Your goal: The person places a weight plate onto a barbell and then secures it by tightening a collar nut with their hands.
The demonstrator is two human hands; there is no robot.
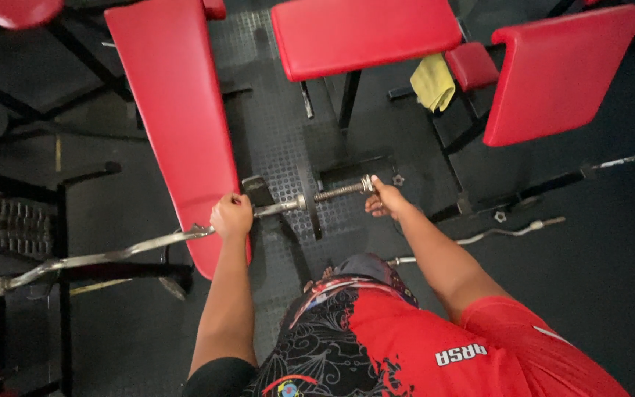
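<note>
Curl bar [112, 256] held level over dark rubber floor [611, 265], crossing the lower edge of a red bench pad [178, 110], open floor to the right, left hand [231, 217] clenched around its shaft, right hand [385, 200] pinching the threaded end beside a small plate [310, 209].

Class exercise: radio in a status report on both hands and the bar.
Left hand closed around curl bar. Right hand at threaded end collar. Red bench beneath bar.
</note>
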